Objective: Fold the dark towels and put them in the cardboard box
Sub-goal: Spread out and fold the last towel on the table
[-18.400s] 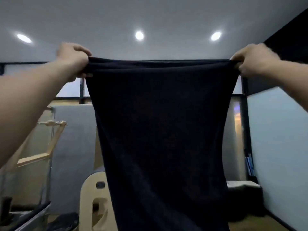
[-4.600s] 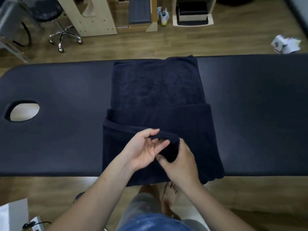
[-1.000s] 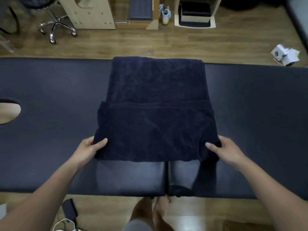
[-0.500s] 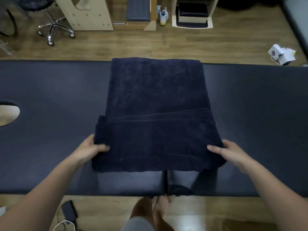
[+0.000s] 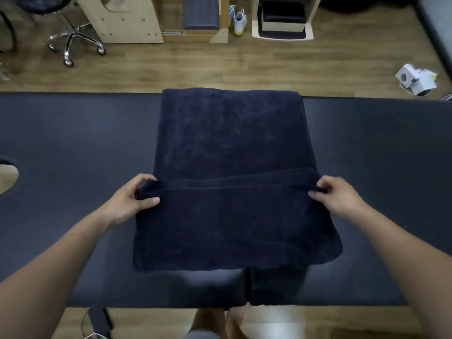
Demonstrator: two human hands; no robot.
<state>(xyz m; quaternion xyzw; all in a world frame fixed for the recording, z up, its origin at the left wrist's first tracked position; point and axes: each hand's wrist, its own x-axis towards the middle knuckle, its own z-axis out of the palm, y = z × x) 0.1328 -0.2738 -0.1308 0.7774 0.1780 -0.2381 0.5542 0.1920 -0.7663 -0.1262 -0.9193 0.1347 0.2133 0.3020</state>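
A dark navy towel (image 5: 232, 148) lies across the dark padded table (image 5: 73, 148), its far edge at the table's far side. Its near part is doubled over into a thick band (image 5: 232, 228) that reaches close to the table's near edge. My left hand (image 5: 132, 201) pinches the left end of the band's upper fold, thumb on top. My right hand (image 5: 337, 196) pinches the right end of the same fold. The cardboard box is not in sight.
The table has a face hole (image 5: 7, 177) at the far left. Beyond it on the wooden floor stand a wheeled stool (image 5: 71, 40), wooden furniture (image 5: 127, 20), a pair of shoes (image 5: 238, 20) and a small white box (image 5: 415, 79). My feet (image 5: 220, 321) show below the table's near edge.
Over the last second my hands moved away from me along the towel's sides, from the near corners up to the fold line, where they now pinch. The folded band lies lower and wider.
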